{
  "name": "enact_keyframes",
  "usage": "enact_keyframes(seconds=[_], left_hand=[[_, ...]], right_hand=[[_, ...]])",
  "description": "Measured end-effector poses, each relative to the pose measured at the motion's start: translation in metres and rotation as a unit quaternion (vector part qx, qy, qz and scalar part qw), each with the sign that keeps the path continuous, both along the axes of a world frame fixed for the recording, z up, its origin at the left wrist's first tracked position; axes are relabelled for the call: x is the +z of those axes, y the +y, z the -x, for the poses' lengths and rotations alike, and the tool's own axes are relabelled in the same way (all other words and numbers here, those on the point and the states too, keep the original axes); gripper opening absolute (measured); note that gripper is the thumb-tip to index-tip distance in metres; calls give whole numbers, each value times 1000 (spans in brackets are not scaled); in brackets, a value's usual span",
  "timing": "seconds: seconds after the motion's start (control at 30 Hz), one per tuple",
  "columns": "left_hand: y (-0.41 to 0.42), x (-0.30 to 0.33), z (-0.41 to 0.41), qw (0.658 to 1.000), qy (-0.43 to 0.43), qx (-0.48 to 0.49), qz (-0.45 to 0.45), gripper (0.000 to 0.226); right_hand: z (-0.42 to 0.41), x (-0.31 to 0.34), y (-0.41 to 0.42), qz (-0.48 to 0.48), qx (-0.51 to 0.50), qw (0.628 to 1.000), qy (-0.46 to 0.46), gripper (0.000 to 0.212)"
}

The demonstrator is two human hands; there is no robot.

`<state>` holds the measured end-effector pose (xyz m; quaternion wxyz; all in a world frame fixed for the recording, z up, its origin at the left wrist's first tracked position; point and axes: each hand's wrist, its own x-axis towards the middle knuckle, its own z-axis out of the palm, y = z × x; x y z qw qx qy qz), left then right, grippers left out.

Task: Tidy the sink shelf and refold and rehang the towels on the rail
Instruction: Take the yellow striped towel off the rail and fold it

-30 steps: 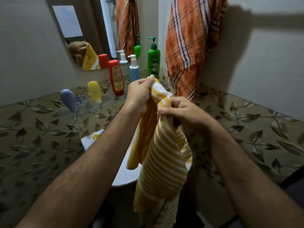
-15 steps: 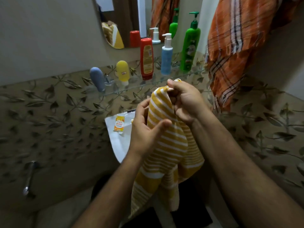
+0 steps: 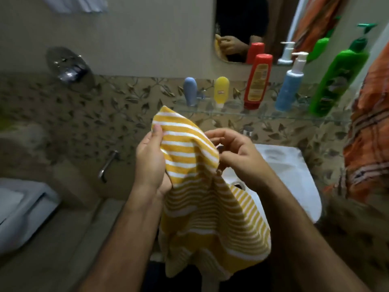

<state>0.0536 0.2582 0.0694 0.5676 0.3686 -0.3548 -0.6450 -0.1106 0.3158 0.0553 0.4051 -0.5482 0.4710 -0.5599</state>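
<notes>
A yellow towel with white stripes (image 3: 202, 211) hangs in front of me over the sink edge. My left hand (image 3: 150, 163) grips its left upper edge, thumb on the cloth near the top corner. My right hand (image 3: 237, 157) pinches the right upper edge with curled fingers. An orange plaid towel (image 3: 370, 131) hangs at the far right. On the glass shelf (image 3: 263, 115) stand a blue tube (image 3: 190, 91), a yellow tube (image 3: 221, 90), a red bottle (image 3: 257, 81), a blue pump bottle (image 3: 291, 85) and a green pump bottle (image 3: 339, 79).
A white sink (image 3: 294, 175) lies under my right forearm. The mirror (image 3: 252, 28) hangs above the shelf. A chrome wall mixer (image 3: 69, 68) and a tap (image 3: 108, 165) sit on the left wall, a white toilet lid (image 3: 23, 207) at the lower left.
The view has swung left and down. My left hand has moved up to the towel's left edge, and both hands now spread the top edge apart.
</notes>
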Motion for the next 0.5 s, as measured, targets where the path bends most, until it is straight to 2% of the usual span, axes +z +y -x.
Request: enact_keyframes(seconds=[0.1, 0.17, 0.3, 0.33, 0.4, 0.47, 0.5], left_hand=[[7, 8, -15, 999, 12, 46, 1, 35], [13, 10, -26, 997, 2, 73, 16, 31], [24, 7, -48, 994, -28, 104, 33, 27], [27, 6, -54, 994, -39, 95, 32, 28], [31, 1, -66, 994, -82, 66, 33, 29], [33, -9, -80, 971, -210, 83, 77, 32], [31, -16, -91, 940, -298, 116, 116, 34]], right_hand=[[-10, -5, 3, -5, 144, 989, -46, 66], [-28, -3, 5, 32, 185, 981, -54, 67], [-70, 15, 2, 137, 98, 985, 30, 11], [-80, 19, 1, 158, 70, 984, 48, 9], [-99, 26, -3, 210, 6, 974, 82, 18], [-120, 34, -7, 260, -57, 952, 149, 24], [-129, 38, -10, 258, -78, 945, 184, 26]])
